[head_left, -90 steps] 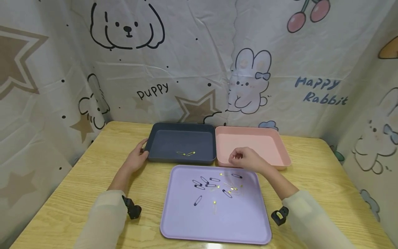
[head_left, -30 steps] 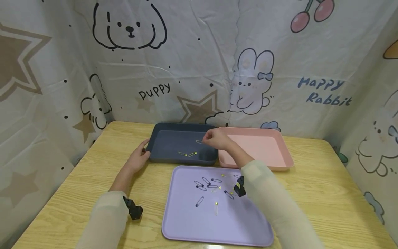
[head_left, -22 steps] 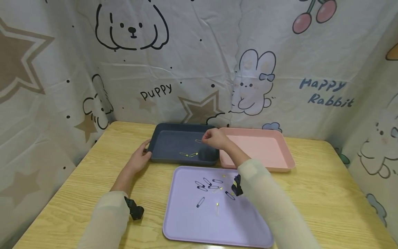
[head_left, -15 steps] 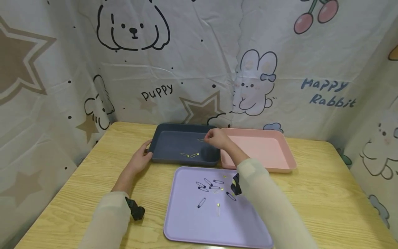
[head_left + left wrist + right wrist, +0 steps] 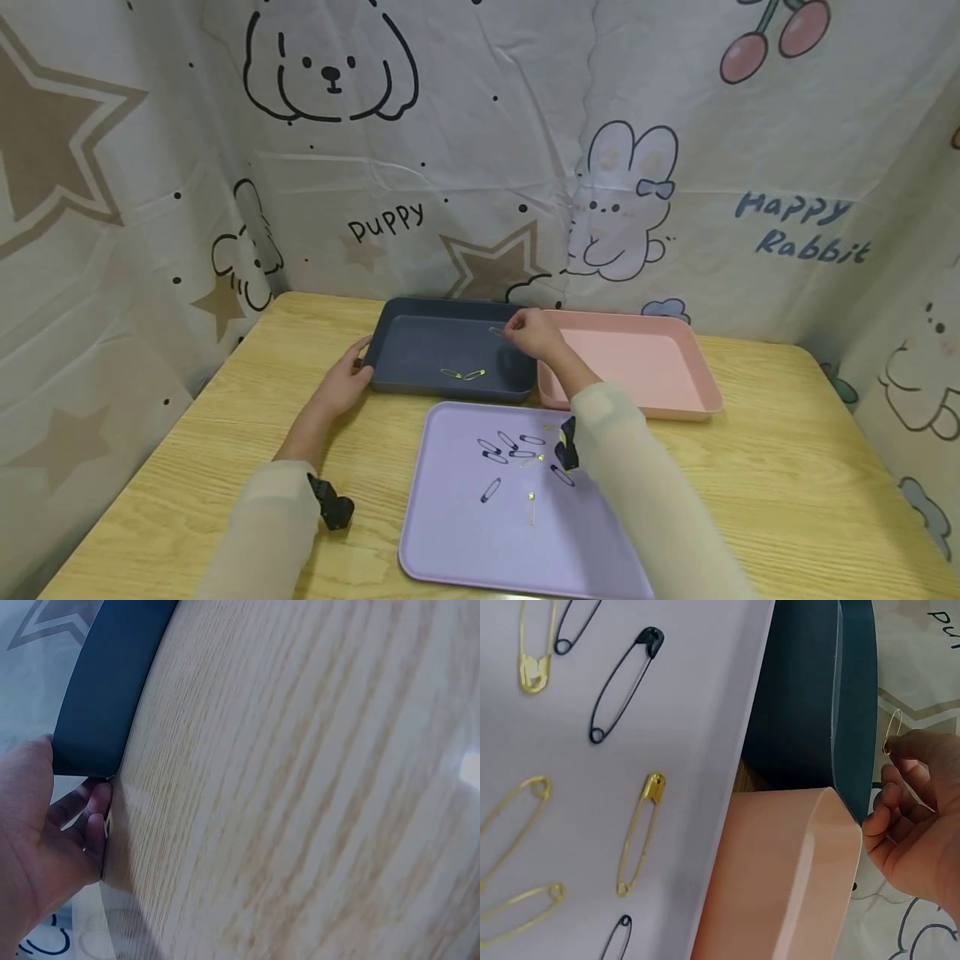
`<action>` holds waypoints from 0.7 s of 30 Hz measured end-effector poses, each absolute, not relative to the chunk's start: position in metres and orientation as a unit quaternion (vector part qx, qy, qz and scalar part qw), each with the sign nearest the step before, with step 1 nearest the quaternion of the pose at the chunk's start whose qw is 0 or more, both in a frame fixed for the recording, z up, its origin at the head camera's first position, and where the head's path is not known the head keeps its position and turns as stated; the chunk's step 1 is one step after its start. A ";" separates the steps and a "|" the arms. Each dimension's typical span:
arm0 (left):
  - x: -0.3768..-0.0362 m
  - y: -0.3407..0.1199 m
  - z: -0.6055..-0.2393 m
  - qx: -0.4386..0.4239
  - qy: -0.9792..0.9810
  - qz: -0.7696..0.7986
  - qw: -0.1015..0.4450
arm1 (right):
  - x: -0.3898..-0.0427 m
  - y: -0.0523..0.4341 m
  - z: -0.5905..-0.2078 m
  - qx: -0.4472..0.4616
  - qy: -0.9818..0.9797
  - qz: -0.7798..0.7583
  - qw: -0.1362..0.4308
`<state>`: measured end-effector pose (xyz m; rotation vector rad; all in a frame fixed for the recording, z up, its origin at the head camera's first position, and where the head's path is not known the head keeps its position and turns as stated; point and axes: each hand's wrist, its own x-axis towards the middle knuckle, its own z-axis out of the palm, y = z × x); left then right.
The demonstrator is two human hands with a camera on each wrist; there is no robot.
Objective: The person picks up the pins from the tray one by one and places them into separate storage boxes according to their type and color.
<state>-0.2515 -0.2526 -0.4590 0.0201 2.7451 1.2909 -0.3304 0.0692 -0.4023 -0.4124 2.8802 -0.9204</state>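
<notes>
My right hand (image 5: 534,333) pinches a gold safety pin (image 5: 893,731) between thumb and finger, above the right part of the dark blue tray (image 5: 420,342). Two gold safety pins lie in that tray near its front wall, one of them at the right (image 5: 475,375). At the tray's left end, my left hand (image 5: 343,385) holds the front corner, thumb on the near wall and fingers along the side. On the lilac tray (image 5: 465,542) lie several black safety pins (image 5: 491,490) and several gold safety pins (image 5: 641,834). My right forearm hides part of that tray.
A pink tray (image 5: 630,358) stands against the dark tray's right side, partly behind my right wrist. All the trays rest on a wooden table (image 5: 787,467). A printed cloth (image 5: 465,150) hangs behind the table and along its sides.
My right hand has moved left from the pink tray's front edge to above the dark tray, carrying the gold safety pin. Lately it hovers there almost still. My left hand stays at the corner.
</notes>
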 end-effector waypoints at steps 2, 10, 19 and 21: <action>-0.251 -0.253 -0.459 0.005 0.905 0.423 0.055 | -0.331 0.070 -0.403 -0.126 0.943 -0.306 0.042; -0.252 -0.252 -0.458 -0.001 0.906 0.420 0.058 | -0.333 0.073 -0.404 -0.097 0.943 -0.318 0.019; -0.250 -0.251 -0.455 -0.001 0.904 0.423 0.061 | -0.333 0.078 -0.408 -0.089 0.939 -0.331 0.023; -0.251 -0.251 -0.455 -0.001 0.904 0.422 0.061 | -0.333 0.080 -0.408 -0.088 0.940 -0.328 0.026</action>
